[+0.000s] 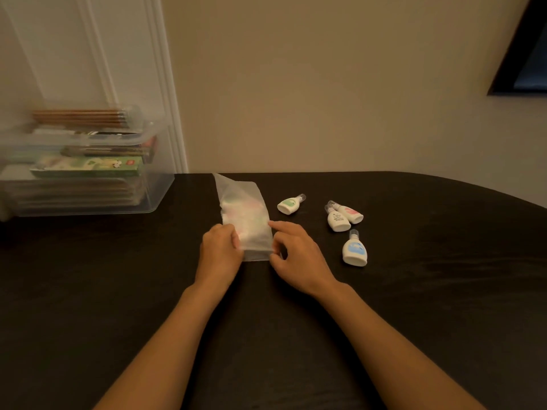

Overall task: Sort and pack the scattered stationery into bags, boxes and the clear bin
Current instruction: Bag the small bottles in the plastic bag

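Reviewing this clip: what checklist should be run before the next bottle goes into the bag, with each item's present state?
1. Bag steadied: ok, the left hand grips its near left edge.
2. Right hand free to fetch: not ok, its fingers are at the bag's right edge.
3. Bag mouth open: cannot tell.
4. Bottles within sight: ok, four lie loose on the table, right of the bag.
5. Room in the bin: cannot tell, it is stacked with boxes, pencils on top.
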Demonstrator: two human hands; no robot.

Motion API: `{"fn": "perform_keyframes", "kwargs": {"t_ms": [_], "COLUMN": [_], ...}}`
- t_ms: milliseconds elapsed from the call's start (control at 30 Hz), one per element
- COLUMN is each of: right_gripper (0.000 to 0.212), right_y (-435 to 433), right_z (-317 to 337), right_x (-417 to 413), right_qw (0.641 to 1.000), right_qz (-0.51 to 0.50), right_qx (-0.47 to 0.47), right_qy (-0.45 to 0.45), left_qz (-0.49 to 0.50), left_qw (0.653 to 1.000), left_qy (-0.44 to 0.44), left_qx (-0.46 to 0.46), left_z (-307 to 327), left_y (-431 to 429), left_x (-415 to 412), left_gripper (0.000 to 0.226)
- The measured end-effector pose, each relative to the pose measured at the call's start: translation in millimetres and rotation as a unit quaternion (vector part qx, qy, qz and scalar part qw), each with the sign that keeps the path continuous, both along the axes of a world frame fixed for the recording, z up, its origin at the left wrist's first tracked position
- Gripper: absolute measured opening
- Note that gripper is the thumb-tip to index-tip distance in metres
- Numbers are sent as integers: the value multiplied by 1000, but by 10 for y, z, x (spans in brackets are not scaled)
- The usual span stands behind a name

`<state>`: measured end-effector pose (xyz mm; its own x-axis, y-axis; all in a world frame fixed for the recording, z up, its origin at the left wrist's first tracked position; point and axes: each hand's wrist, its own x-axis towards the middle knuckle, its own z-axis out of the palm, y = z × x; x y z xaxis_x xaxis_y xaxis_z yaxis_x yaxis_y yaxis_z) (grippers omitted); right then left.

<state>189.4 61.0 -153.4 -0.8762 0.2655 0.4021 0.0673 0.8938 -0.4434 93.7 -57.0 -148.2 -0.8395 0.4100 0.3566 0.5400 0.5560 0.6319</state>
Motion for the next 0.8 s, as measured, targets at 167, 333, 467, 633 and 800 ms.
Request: {"fn": "perform_keyframes", "kwargs": {"t_ms": [167, 333, 467, 633, 800], "right_gripper": [16, 21, 14, 17, 15], "right_y": [-74, -201, -290, -339, -302], "right_z": [46, 111, 117, 115, 84], "right_x": [133, 298, 404, 463, 326], "right_qw": [999, 997, 998, 995, 977], "right_qz": [36, 45, 43, 32, -83], "right_qx": [9, -46, -43, -91, -143], "right_qy": [-16, -33, -34, 34, 137], "left_qz": [-17, -55, -98, -184, -188], "left_qw": [998, 995, 989, 961, 973], "left_qy": [30, 20, -39, -142, -126], "left_qx": [-44, -83, -101, -153, -39], "left_z": [7, 13, 85, 259, 384], "left_y": [-97, -202, -282, -386, -375], "left_x": [102, 210, 205, 210, 159], "left_gripper": [31, 18, 14, 13, 24]}}
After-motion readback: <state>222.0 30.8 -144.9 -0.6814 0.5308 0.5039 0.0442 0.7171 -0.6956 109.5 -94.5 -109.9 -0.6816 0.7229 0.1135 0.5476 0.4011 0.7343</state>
